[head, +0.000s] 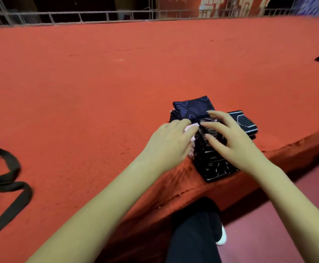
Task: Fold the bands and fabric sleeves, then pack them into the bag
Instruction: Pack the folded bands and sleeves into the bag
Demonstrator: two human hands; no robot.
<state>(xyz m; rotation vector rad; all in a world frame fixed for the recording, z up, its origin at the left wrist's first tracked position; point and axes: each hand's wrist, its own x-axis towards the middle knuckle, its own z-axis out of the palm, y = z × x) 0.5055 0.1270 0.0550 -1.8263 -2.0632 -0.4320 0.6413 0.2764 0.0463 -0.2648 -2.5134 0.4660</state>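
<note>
My right hand (pixel 236 143) rests its fingers spread on the striped sleeve (pixel 211 164). My left hand (pixel 170 143) covers pink fabric (pixel 193 127), grip unclear. I'd square this five-o'clock stack (pixel 193 107) before lifting.

Warm, even light from above on the red table (pixel 117 76), no glare; bg past the railing (pixel 79 16) near-black. Soft shadow under the table's front edge. Wide-angle lens bows railing & edges; top-right corner motion-smeared. Pink fabric (pixel 193 127) pinched in the left hand (pixel 170 143) reads washed-out.
</note>
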